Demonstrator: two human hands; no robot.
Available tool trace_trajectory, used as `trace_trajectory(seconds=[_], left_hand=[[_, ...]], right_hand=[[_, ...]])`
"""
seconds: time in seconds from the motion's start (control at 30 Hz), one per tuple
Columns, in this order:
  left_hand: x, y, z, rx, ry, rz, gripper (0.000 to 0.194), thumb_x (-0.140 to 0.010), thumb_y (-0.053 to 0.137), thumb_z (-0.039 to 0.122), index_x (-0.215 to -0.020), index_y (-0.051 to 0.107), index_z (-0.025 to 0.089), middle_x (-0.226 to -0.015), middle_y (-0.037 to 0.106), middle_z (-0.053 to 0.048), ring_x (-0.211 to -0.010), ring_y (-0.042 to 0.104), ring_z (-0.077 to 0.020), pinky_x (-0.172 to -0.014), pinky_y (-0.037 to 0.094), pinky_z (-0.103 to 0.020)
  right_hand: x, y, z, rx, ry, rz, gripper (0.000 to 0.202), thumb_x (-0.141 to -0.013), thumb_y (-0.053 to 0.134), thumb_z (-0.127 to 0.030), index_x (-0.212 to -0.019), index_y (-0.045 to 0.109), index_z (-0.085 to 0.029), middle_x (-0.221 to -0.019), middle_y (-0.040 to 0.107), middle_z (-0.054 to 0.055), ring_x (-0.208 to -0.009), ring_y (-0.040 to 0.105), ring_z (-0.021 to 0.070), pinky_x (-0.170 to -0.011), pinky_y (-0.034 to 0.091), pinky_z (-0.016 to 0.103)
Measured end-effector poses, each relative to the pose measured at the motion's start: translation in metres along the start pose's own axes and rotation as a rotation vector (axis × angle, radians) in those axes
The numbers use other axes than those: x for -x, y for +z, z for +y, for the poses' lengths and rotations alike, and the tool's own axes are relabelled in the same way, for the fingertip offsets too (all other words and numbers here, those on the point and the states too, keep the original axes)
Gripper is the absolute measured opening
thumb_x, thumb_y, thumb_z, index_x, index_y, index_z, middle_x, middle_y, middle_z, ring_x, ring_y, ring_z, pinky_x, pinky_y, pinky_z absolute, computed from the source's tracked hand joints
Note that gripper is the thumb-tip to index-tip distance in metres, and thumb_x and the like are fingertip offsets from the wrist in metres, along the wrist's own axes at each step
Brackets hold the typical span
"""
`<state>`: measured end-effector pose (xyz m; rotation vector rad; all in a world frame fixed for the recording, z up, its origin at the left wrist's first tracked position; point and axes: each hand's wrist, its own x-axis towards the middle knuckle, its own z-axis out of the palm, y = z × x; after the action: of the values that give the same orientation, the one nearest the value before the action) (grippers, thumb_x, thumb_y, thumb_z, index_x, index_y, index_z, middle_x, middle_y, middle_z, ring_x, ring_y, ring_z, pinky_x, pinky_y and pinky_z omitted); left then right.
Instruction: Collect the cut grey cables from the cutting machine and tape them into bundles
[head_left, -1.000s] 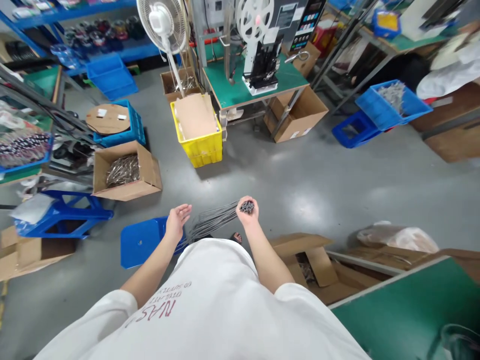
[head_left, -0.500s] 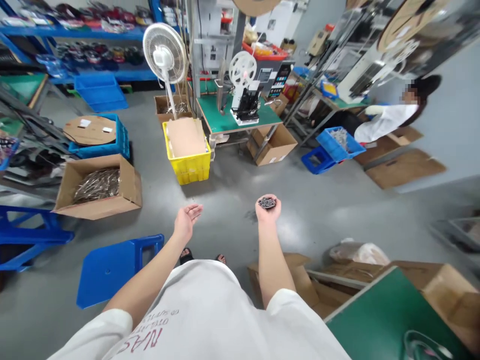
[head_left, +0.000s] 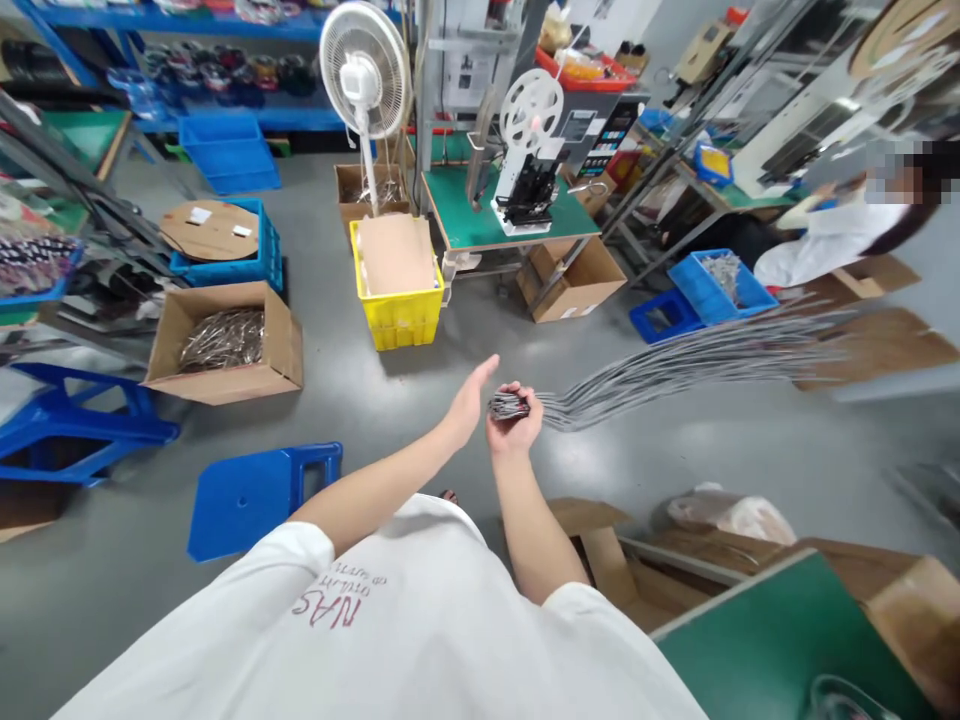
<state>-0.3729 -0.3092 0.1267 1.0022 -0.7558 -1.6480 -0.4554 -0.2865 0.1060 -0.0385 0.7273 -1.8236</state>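
Note:
A thick bundle of long grey wires (head_left: pixel 660 365) is gripped near one end by my right hand (head_left: pixel 516 425), its fingers wrapped round it. The gathered wire ends face left, towards my other hand, while the loose lengths fan out through the air to the right. My left hand (head_left: pixel 469 400) holds nothing. It is held up flat just left of the wire ends, palm turned towards them, with the thumb or fingertips pointing up and away. A small gap seems to lie between that palm and the ends.
Ahead stand a yellow crate (head_left: pixel 397 318), a white fan (head_left: pixel 365 75) and a green bench (head_left: pixel 469 220) with a reel-fed machine (head_left: pixel 529 190). At left are a carton of wires (head_left: pixel 225 385) and a blue stool (head_left: pixel 240 505). A seated person (head_left: pixel 817 240) works at right.
My hands have come closer together, the left moving right and up. The wire bundle has swung out to the right, so its length now shows. The view has shifted slightly.

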Motion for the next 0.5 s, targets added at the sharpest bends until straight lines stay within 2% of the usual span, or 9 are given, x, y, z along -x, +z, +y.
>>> trace_trajectory(seconds=[0.03, 0.1, 0.2, 0.33, 0.43, 0.5], left_hand=[[0.002, -0.008, 0.002, -0.033, 0.036, 0.015, 0.043, -0.094, 0.039, 0.042, -0.130, 0.058, 0.027, -0.146, 0.049, 0.001, -0.139, 0.038, -0.0177, -0.120, 0.021, -0.033], [0.008, -0.036, 0.003, -0.101, 0.072, 0.069, 0.042, -0.094, 0.042, 0.038, -0.131, 0.057, 0.027, -0.148, 0.047, 0.001, -0.143, 0.033, -0.0169, -0.122, 0.015, -0.033], [0.028, -0.094, -0.003, -0.200, 0.035, 0.191, 0.039, -0.093, 0.043, 0.035, -0.126, 0.060, 0.025, -0.145, 0.050, -0.002, -0.142, 0.033, -0.0186, -0.122, 0.014, -0.037], [0.072, -0.167, -0.014, -0.290, -0.088, 0.388, 0.038, -0.091, 0.041, 0.038, -0.116, 0.065, 0.022, -0.139, 0.056, -0.007, -0.138, 0.040, -0.0224, -0.120, 0.019, -0.044], [0.100, -0.202, -0.020, -0.317, -0.159, 0.504, 0.040, -0.091, 0.036, 0.041, -0.112, 0.064, 0.022, -0.135, 0.059, -0.009, -0.135, 0.045, -0.0234, -0.117, 0.025, -0.048], [0.108, -0.215, -0.023, -0.323, -0.191, 0.567, 0.041, -0.091, 0.032, 0.042, -0.111, 0.063, 0.023, -0.134, 0.060, -0.009, -0.133, 0.048, -0.0228, -0.115, 0.028, -0.048]], right_hand=[[-0.007, -0.003, -0.005, -0.022, 0.013, 0.042, 0.007, -0.078, 0.058, -0.019, -0.076, 0.054, -0.024, -0.071, 0.064, -0.009, -0.074, 0.067, 0.0065, -0.083, 0.057, 0.022], [-0.020, -0.013, -0.012, -0.098, 0.082, 0.081, 0.009, -0.077, 0.057, -0.015, -0.081, 0.057, -0.023, -0.075, 0.067, -0.008, -0.065, 0.065, 0.0046, -0.073, 0.057, 0.017], [-0.033, -0.036, -0.016, -0.289, 0.238, 0.079, 0.014, -0.073, 0.054, -0.010, -0.081, 0.057, -0.022, -0.068, 0.066, -0.008, -0.054, 0.061, 0.0048, -0.062, 0.057, 0.017], [-0.038, -0.071, -0.020, -0.518, 0.394, 0.155, 0.015, -0.070, 0.052, -0.007, -0.075, 0.053, -0.020, -0.057, 0.058, -0.010, -0.046, 0.058, 0.0053, -0.054, 0.056, 0.016], [-0.031, -0.091, -0.018, -0.606, 0.495, 0.145, 0.018, -0.068, 0.053, -0.004, -0.076, 0.052, -0.020, -0.061, 0.061, -0.008, -0.051, 0.061, 0.0064, -0.057, 0.058, 0.018], [-0.023, -0.099, -0.009, -0.619, 0.608, 0.142, 0.020, -0.067, 0.055, -0.002, -0.078, 0.053, -0.019, -0.066, 0.064, -0.007, -0.057, 0.064, 0.0067, -0.061, 0.059, 0.018]])
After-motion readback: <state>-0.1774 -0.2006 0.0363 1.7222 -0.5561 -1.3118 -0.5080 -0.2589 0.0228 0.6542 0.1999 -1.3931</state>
